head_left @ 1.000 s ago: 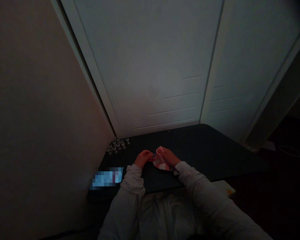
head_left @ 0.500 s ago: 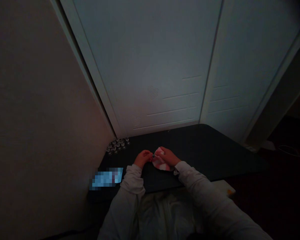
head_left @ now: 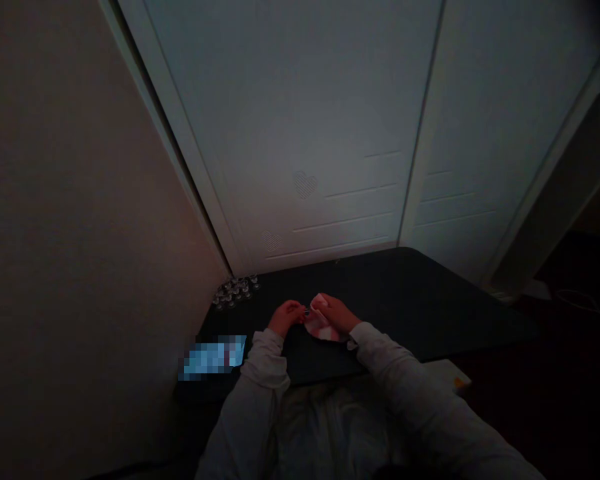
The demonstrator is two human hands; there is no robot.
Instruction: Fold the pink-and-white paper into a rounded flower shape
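Note:
My left hand is closed, its fingertips pinching a small shiny piece, which looks like clear glass or metal; most of it is hidden. Beside it, my right hand grips a pink-and-white cloth, bunched at the top and hanging down towards the table. The cloth's upper edge meets the shiny piece between the two hands. Both hands are just above the dark table. At its far left corner stand several small clear, shiny pieces, like tiny stemmed glasses.
A lit, blurred-out screen lies at the table's left edge. Behind the table rises a white panelled door, and a wall closes off the left. Past the front edge sits a pale box with an orange mark.
Both hands stay in the same place, with only slight movement of the fingers and cloth at the shiny piece. The picture is a little darker.

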